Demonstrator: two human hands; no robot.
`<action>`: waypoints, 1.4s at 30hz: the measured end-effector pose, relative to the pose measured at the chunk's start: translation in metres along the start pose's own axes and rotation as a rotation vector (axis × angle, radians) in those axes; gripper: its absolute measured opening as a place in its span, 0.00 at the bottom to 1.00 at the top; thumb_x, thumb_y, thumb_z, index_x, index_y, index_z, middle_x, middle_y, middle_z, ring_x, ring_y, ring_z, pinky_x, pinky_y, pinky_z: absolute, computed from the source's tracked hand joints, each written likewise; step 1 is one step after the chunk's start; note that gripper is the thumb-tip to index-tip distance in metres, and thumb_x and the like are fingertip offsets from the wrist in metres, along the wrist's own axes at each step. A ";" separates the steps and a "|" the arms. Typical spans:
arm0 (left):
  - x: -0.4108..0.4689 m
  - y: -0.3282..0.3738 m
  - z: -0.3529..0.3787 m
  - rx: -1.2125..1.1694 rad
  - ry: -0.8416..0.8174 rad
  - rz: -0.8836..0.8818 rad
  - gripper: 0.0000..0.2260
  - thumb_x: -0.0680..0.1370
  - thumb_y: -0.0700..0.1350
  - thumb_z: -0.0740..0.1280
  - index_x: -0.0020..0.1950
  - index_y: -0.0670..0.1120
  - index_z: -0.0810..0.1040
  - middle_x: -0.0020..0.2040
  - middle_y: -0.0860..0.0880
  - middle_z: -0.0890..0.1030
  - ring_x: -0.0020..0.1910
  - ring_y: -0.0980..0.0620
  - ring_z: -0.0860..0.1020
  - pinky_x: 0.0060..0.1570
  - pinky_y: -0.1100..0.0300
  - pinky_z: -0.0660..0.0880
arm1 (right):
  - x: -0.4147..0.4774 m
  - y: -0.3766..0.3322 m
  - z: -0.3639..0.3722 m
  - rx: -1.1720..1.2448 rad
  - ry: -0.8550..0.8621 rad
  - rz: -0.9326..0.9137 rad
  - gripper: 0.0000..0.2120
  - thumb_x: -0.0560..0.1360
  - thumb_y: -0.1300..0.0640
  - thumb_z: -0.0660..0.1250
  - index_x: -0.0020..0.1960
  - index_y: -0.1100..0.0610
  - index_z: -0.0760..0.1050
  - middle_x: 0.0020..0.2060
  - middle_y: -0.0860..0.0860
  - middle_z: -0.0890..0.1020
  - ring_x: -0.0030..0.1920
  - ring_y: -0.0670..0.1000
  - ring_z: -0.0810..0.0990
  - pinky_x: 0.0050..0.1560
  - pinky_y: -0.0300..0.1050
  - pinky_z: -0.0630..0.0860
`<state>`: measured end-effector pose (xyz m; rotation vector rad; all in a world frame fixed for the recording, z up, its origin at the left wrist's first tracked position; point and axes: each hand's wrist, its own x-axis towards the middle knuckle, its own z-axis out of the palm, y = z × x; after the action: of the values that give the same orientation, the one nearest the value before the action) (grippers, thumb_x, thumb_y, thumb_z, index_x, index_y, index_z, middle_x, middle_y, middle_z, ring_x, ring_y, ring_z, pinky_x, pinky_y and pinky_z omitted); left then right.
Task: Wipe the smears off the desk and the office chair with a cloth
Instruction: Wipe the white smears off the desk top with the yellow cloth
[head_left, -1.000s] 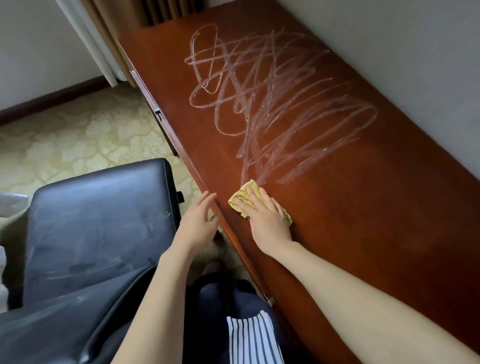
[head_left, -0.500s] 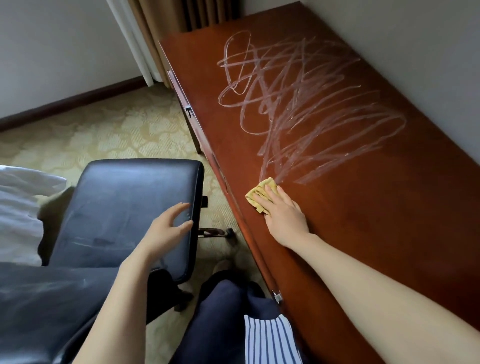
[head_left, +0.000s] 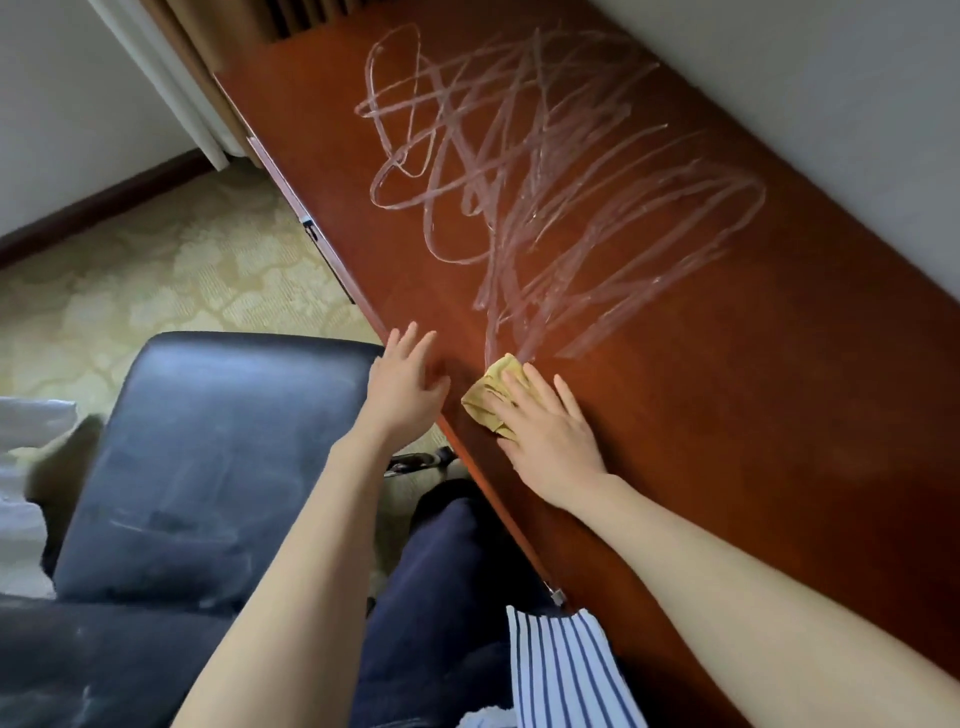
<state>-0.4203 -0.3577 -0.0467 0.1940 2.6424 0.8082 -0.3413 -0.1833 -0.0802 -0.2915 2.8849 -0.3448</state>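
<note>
Head view showed the desk (head_left: 753, 415) as the largest thing, a red-brown wooden top running from the upper centre of the frame down to the lower right, along a pale wall. Across its upper half lay the smears (head_left: 545, 182), a wide tangle of whitish looping streaks that reached down to just above the centre of the frame. Almost none of that tangle looked wiped, so I judged the desk step to be only at its start.

Next in size, the office chair (head_left: 208, 467) filled the lower left, its dark padded surface carrying fainter pale streaks of its own; it stood beside the desk's front edge and appeared untouched by any wiping.

At the centre of the frame the right hand (head_left: 550, 441) lay flat and spread, palm down, pressing the cloth (head_left: 491, 397) onto the desk top. It pinned the cloth rather than gripping it. The left hand (head_left: 405, 384) was open with fingers loosely spread and held nothing; it sat at the desk's front edge just beside the cloth, though whether it touched the wood could not be told.

The cloth itself, a small crumpled yellow piece, rested at the very bottom tip of the streaks. The next move likely called for pushing it up and across the tangle under steady downward pressure, in overlapping passes, before turning to the chair.
</note>
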 end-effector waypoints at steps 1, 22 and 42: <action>0.010 0.000 0.001 0.034 -0.001 0.003 0.26 0.80 0.42 0.60 0.77 0.44 0.56 0.79 0.45 0.50 0.77 0.46 0.45 0.74 0.49 0.48 | 0.001 -0.001 0.002 0.037 -0.001 0.005 0.27 0.80 0.52 0.59 0.76 0.44 0.55 0.77 0.48 0.51 0.77 0.51 0.43 0.73 0.50 0.37; 0.147 -0.026 -0.005 0.083 -0.073 -0.184 0.35 0.80 0.63 0.48 0.77 0.45 0.37 0.77 0.46 0.33 0.75 0.49 0.32 0.71 0.49 0.33 | 0.128 -0.027 -0.013 0.195 0.036 0.001 0.23 0.79 0.62 0.54 0.73 0.49 0.65 0.76 0.48 0.56 0.76 0.48 0.44 0.68 0.36 0.26; 0.130 -0.025 -0.026 0.269 -0.275 -0.066 0.65 0.55 0.79 0.64 0.77 0.48 0.34 0.75 0.43 0.30 0.74 0.44 0.30 0.72 0.44 0.36 | -0.043 0.089 -0.029 0.064 0.005 0.506 0.30 0.79 0.67 0.58 0.75 0.43 0.56 0.75 0.43 0.54 0.76 0.45 0.48 0.74 0.44 0.56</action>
<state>-0.5507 -0.3616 -0.0804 0.2660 2.4709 0.3708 -0.3226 -0.0832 -0.0670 0.4441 2.8116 -0.3390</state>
